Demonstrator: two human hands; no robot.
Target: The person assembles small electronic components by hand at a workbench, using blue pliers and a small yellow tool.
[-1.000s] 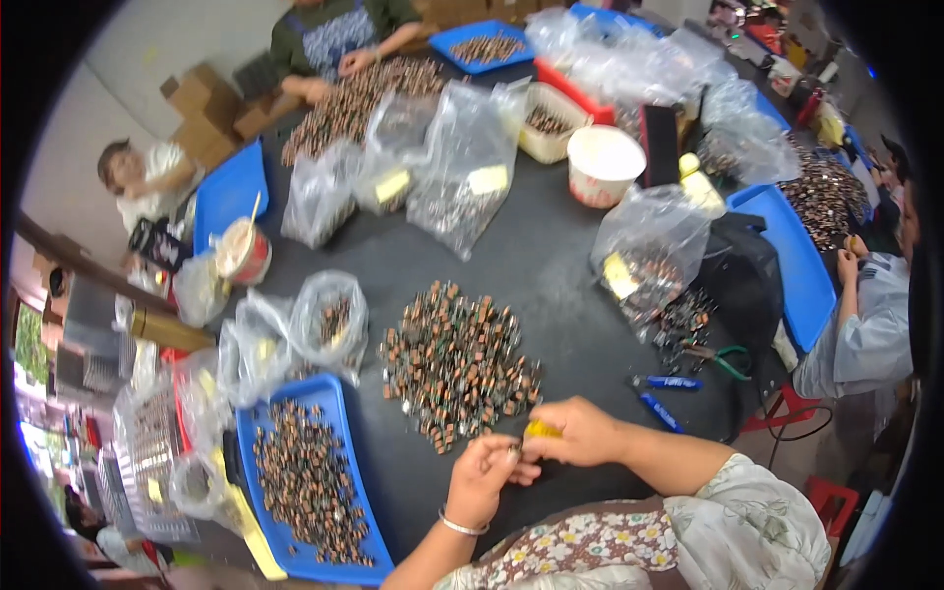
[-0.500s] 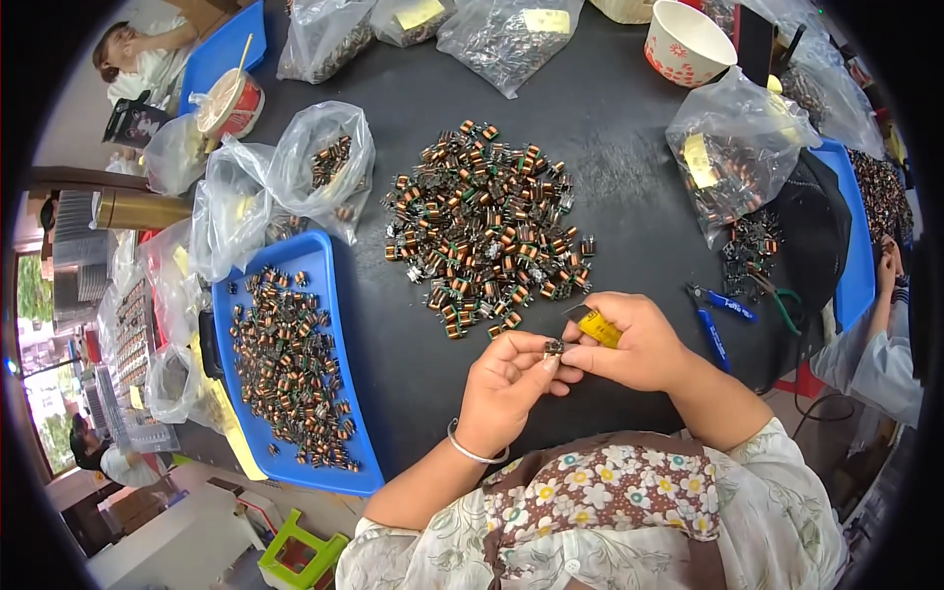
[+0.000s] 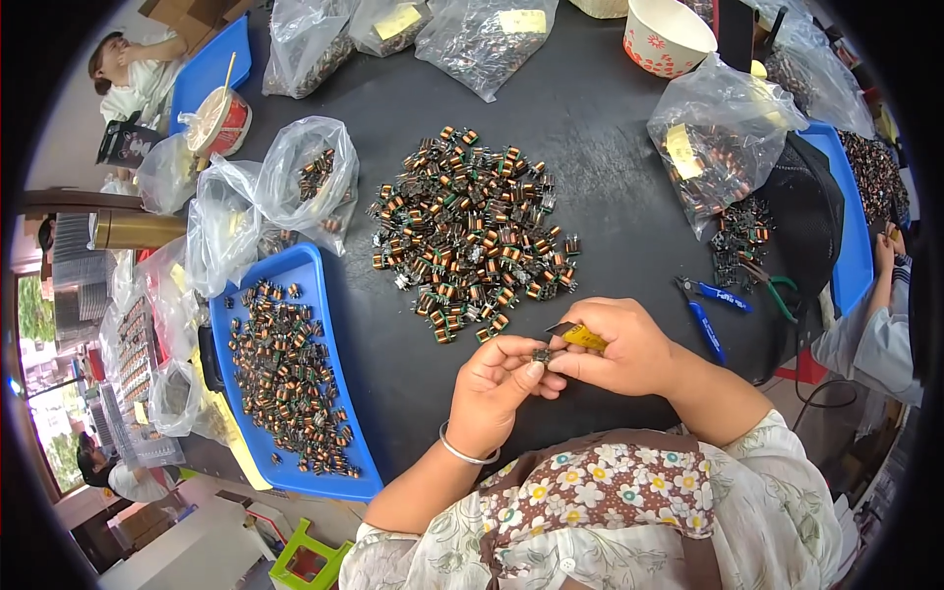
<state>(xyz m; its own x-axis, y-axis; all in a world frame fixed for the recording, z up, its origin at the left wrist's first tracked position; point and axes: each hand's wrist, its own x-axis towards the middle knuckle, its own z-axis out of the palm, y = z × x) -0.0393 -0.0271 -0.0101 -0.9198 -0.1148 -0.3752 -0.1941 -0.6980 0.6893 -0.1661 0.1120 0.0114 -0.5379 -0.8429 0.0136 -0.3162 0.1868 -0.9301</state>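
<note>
My left hand (image 3: 500, 379) pinches a small wire-wound coil part (image 3: 541, 356) between thumb and fingers, in front of my apron. Close against it, my right hand (image 3: 619, 344) grips a yellow utility knife (image 3: 583, 337). Its dark blade angles out to the left, just above the coil part, and the fingertips of both hands nearly meet. Beyond my hands lies a large pile of copper-wound coils (image 3: 472, 231). To the left, a blue tray (image 3: 339, 374) holds many more of these coils.
Blue-handled cutters (image 3: 708, 329) and green-handled pliers (image 3: 782, 295) lie right of my hands. Bags of parts (image 3: 723, 128), a paper bowl (image 3: 669, 39) and a black mesh thing (image 3: 806, 211) stand beyond. Open plastic bags (image 3: 310, 177) sit behind the tray. Another person's hands (image 3: 890, 246) show far right.
The knife in my right hand has swung, so its blade now points more to the left and nearer the coil part. My view has shifted slightly.
</note>
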